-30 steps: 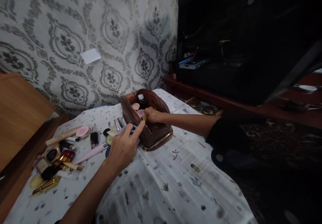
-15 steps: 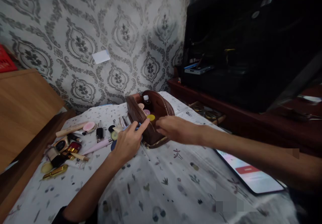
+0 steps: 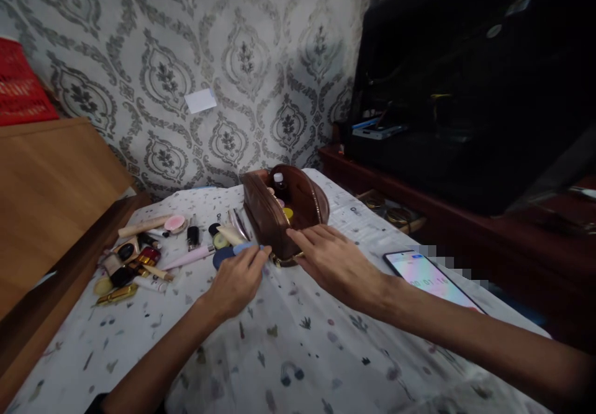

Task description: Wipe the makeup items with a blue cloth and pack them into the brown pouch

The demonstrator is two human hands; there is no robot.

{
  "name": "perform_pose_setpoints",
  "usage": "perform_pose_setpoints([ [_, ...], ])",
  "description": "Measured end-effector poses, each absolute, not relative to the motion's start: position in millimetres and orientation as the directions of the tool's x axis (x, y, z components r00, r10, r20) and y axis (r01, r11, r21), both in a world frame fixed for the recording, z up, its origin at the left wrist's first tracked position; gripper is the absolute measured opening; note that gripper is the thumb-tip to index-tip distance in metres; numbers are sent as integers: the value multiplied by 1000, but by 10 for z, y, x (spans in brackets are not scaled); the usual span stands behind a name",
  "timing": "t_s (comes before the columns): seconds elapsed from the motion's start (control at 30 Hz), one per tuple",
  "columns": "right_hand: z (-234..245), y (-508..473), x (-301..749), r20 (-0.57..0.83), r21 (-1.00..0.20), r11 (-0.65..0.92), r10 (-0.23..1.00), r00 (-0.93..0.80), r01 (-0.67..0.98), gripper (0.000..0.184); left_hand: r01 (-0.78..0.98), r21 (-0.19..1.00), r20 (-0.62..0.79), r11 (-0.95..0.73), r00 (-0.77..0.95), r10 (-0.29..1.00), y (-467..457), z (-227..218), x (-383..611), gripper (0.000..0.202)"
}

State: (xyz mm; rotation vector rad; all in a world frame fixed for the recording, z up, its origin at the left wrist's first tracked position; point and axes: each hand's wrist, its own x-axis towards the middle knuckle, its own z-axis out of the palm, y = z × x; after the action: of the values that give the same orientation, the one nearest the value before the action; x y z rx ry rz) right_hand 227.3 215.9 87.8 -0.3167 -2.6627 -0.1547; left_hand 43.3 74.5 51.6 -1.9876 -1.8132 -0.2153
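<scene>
Bag [image 3: 267, 215] stands open on the cloth [image 3: 321, 355], my right hand [image 3: 336, 266], fingers together, at its near end and my left hand [image 3: 236, 280] at the light-blue thing [image 3: 244, 247] beside it, grips I can't tell, so hard pushing could tip the bag.
</scene>
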Motion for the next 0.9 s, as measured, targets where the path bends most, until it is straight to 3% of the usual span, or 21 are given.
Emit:
perform_pose_setpoints([
  [0.13, 859, 2018, 2202, 581, 6, 995, 77, -810, 99, 18, 959, -259, 286, -114, 189, 939, 450, 353, 379, 30],
  [0.27, 666, 1870, 2003, 550, -142, 982, -26, -834, -124, 23, 978, -206, 242, -44, 95, 966, 270, 197, 227, 18],
  [0.37, 437, 1803, 1730, 498, -309, 946, 75, -864, -96, 31, 989, -144, 305, 19, 27, 952, 210, 91, 93, 17],
  [0.47, 226, 1770, 1397, 381, -459, 887, 245, -892, 48, 46, 996, -61, 415, 62, -32, 909, 183, 11, -3, 20],
  [0.6, 61, 1710, 1034, 219, -521, 809, 435, -873, 273, 55, 992, 91, 519, 89, -123, 846, 145, -33, -62, 22],
  [0.77, -56, 1655, 879, 290, -600, 753, 521, -803, 272, 45, 968, 238, 520, 85, -201, 830, 89, -13, -57, 23],
  [0.9, -127, 1692, 903, 341, -645, 731, 535, -773, 221, 46, 968, 242, 514, 69, -188, 837, 84, -7, -26, 23],
])
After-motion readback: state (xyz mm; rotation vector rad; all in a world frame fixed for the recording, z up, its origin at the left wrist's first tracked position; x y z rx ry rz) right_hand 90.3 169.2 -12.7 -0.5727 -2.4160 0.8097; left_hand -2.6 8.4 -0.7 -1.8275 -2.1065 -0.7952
